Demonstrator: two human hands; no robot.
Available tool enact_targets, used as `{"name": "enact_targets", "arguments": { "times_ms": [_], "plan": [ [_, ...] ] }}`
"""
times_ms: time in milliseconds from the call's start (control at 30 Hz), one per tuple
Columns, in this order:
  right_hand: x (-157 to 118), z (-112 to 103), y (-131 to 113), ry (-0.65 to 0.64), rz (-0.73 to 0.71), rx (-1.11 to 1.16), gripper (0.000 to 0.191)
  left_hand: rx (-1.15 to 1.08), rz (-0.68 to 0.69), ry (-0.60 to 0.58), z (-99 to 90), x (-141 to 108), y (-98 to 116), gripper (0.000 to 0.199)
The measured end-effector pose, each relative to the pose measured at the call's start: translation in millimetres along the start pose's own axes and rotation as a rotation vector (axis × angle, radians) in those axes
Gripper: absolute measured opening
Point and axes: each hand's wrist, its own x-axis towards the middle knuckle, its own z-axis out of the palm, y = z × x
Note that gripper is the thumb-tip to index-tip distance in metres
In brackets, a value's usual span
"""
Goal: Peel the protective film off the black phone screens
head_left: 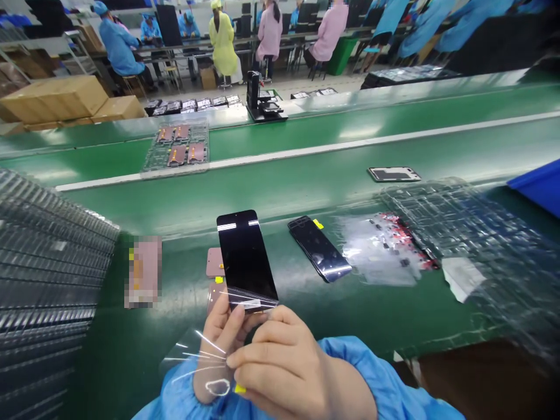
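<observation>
My left hand [214,350] grips the lower end of a black phone screen [247,251], which is tilted up over the green bench. My right hand [293,367] pinches a clear protective film [186,353] with a yellow tab [240,388]. The film is curled over my left wrist and still meets the screen's lower end. Behind the screen lie pink phone parts [214,262] with yellow tabs, partly hidden. To the right rests a small stack of dark phone screens [321,251].
Loose clear films [376,251] with red and black tabs lie right of centre, beside clear plastic trays [494,262]. Stacked trays [44,262] rise at left. A pink part [144,271] lies nearby. A tray of pink parts [177,146] sits farther back on the green surface.
</observation>
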Motion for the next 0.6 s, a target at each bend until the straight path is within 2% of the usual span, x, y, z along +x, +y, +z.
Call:
{"name": "enact_targets", "arguments": {
  "times_ms": [133,267,400,533,600],
  "plan": [
    [-3,9,-3,-0.003,-0.049,-0.05,0.013,-0.011,0.007,-0.008,1.2,0,1,0.048],
    [-12,15,-5,-0.13,-0.01,-0.066,0.021,-0.011,0.018,-0.015,-0.7,2,-1,0.058],
    [-14,18,-9,-0.266,0.057,-0.032,0.02,-0.039,-0.004,-0.002,2.7,-1,2,0.066],
    [-11,15,-9,-0.268,0.14,-0.044,0.027,-0.052,0.003,0.027,7.5,-4,4,0.077],
    [-12,15,-8,-0.26,0.113,-0.038,0.024,-0.061,-0.012,0.065,8.9,-5,5,0.082]
  ]
}}
